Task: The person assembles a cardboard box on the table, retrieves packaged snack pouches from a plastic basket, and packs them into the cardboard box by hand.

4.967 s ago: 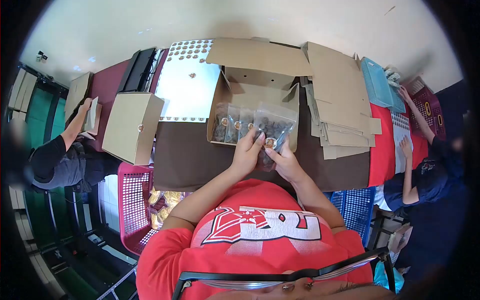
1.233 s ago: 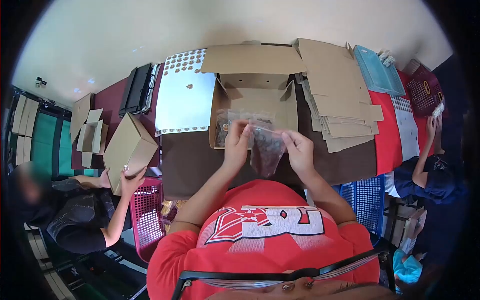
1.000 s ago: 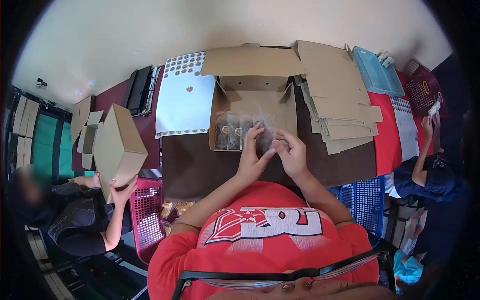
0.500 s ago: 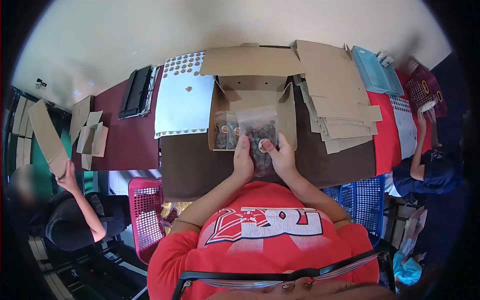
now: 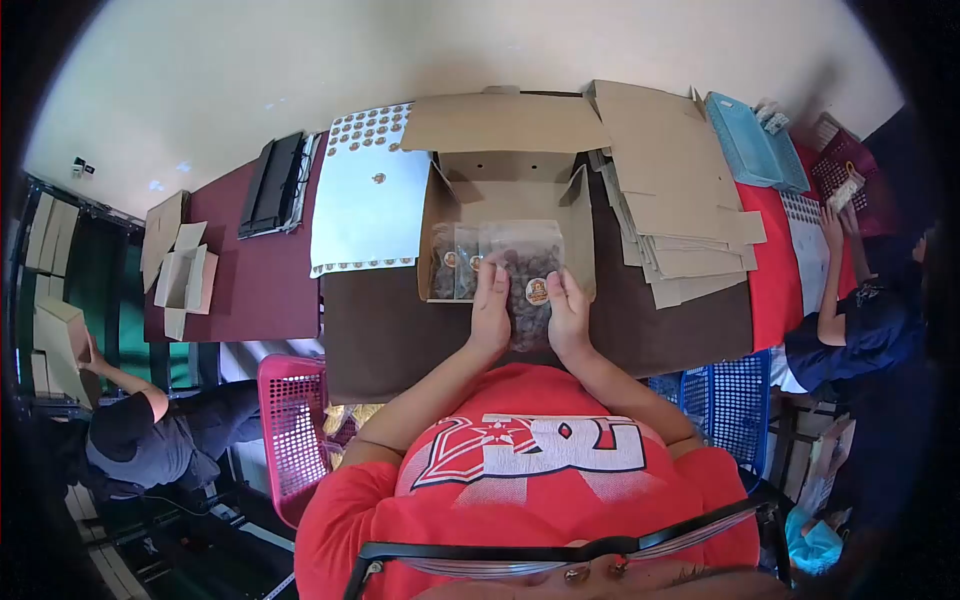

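Note:
Between my two hands is a clear plastic bag (image 5: 530, 315) of dark, lumpy pieces, with a round sticker (image 5: 538, 291) on its front. My left hand (image 5: 490, 312) grips the left edge of the bag, and my right hand (image 5: 570, 315) grips the right edge, its thumb beside the sticker. The bag hangs over the front of an open cardboard box (image 5: 586, 230). Inside that box, at the left, stand similar stickered bags (image 5: 445, 262); the held bag partly hides them.
A sticker sheet (image 5: 365, 215) lies left of the box, flattened cardboard (image 5: 670, 170) is stacked right. Beyond are a blue tray (image 5: 750, 150) and a small open box (image 5: 186, 280). Baskets (image 5: 292, 430) flank me. One person handles cardboard at left; another works at right.
My right thumb has come off the sticker to the bag's edge, and the bag faces me more squarely. The person at left has lowered the cardboard; the one at right has shifted their hands.

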